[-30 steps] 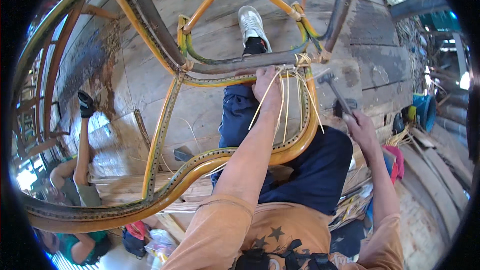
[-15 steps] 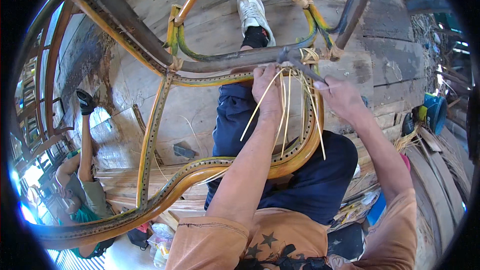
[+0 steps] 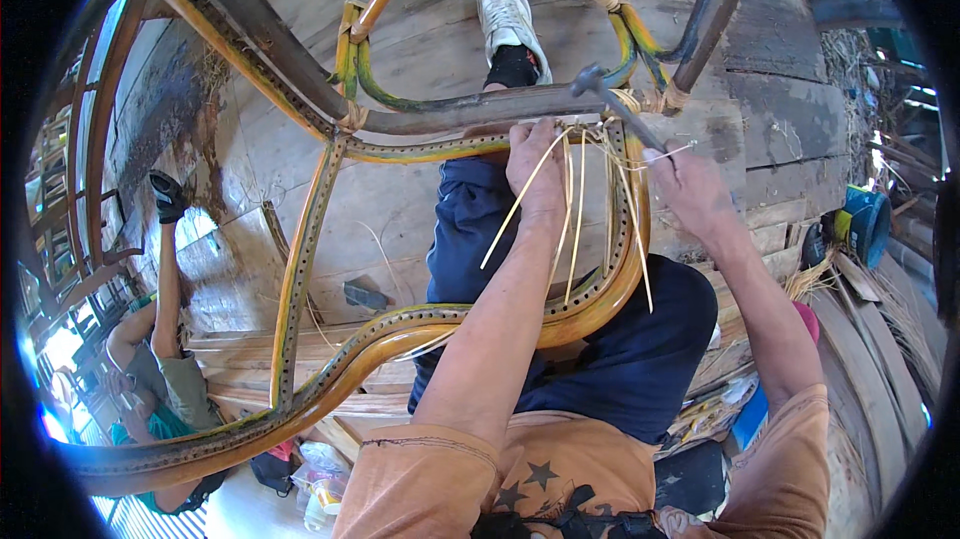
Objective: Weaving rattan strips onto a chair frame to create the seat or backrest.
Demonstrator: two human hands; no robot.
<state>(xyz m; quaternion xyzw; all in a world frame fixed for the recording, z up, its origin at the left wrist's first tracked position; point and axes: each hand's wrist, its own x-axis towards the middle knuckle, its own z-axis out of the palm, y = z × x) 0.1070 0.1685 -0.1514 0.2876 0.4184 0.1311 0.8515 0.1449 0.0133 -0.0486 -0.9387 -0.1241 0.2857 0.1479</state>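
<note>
"How's the left forearm (image 3: 495,309) lying?"
"Stretched forward, left hand (image 3: 538,171) back-side up."
"And the right hand (image 3: 694,191)?"
"Curled in a grip, right forearm (image 3: 765,299) slanting inward and forward."

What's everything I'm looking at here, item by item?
Glossy curved cane-like frame: one, orange-yellow and dark, across the centre.
Thin straw-like strips: several, cream, hanging by the frame's edge.
Long-handled hammer: one, grey, upper centre.
Wooden plank floor: one, grey-brown, beneath.
Small flat block: one, dark grey, left of centre.
Bucket-like container: one, blue, right.
Long planks: several, pale, lower right.
Other people: at least one, beige clothing, lower left.
Background clutter: too blurred to count, mixed colours, around the rim.
Laced shoe: one, white, top centre.
Trousers: one pair, navy, centre.
T-shirt: one, orange with dark stars, bottom.
Left grip: one, bare hand, at the frame beside the strips.
Right grip: one, bare hand, around the hammer's handle.
</note>
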